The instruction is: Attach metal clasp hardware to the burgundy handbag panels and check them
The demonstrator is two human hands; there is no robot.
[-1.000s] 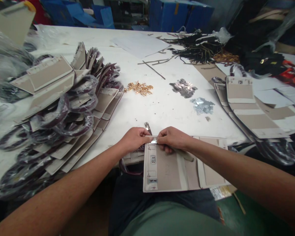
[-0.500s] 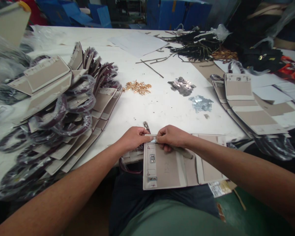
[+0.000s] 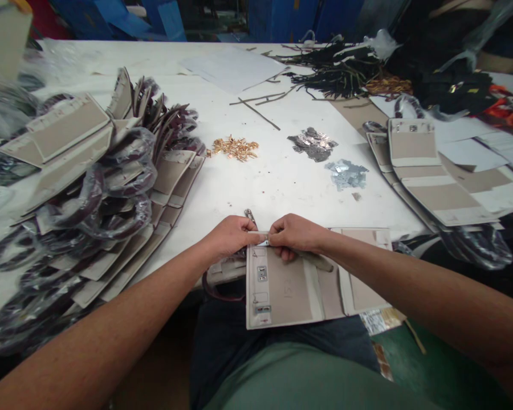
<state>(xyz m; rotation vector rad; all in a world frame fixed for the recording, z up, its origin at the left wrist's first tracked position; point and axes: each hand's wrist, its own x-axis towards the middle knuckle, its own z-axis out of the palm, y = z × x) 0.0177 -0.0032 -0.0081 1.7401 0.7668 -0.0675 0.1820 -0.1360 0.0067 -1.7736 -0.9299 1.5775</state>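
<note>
The thumb of the left hand (image 3: pixel 233 235) and the pinched fingertips of the right hand (image 3: pixel 297 232) drew closer together at the small metal plate (image 3: pixel 263 243), leaving less of it showing between them. The person's head turned slightly rightward and down, and the handwritten figures (image 3: pixel 287 292) on the panel (image 3: pixel 285 267) became clearer.

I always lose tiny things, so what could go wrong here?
The small metal piece between the left hand and right hand might slip away. The panel sticks out over the lap, so it could tip. The grey pile and pale pile are loose and close together, so they might mix.
</note>
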